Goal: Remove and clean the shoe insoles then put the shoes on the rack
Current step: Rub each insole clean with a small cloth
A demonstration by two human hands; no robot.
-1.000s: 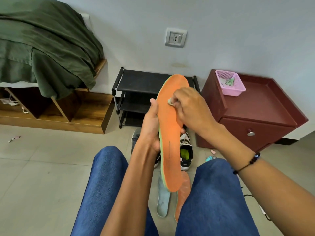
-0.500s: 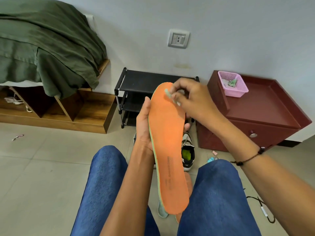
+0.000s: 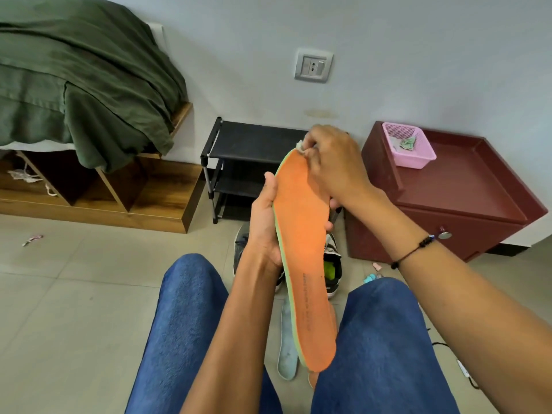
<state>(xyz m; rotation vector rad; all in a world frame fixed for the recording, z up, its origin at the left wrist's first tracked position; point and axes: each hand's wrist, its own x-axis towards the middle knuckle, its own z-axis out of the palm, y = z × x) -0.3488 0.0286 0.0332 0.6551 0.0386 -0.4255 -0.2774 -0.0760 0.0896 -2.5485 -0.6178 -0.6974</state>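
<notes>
Now mid-wipe: left hand (image 3: 264,231) wrapped round the waist of the orange insole (image 3: 301,252), holding it upright above the lap, toe up in front of the rack (image 3: 254,162). Right hand (image 3: 334,162) pinching a small pale wad (image 3: 300,146), pressing it against the toe tip. Worth keeping the left grip firm near the middle so the foam does not bend away under the rubbing; worth working from toe down to heel in overlapping strokes, with light pressure on the printed heel area. Best to fold the wad to a fresh face once soiled.

Hard to say what the wad is, cloth or tissue. Right fingertips mostly hidden behind the hand's back. Second insole pair (image 3: 288,348) on the floor (image 3: 74,294) between the knees, partly covered by the held one. Shoes (image 3: 331,264) on the floor below the rack, largely hidden behind hands and insole; rack shelves apparently bare where visible. Pink basket (image 3: 418,158) contents unclear.
</notes>
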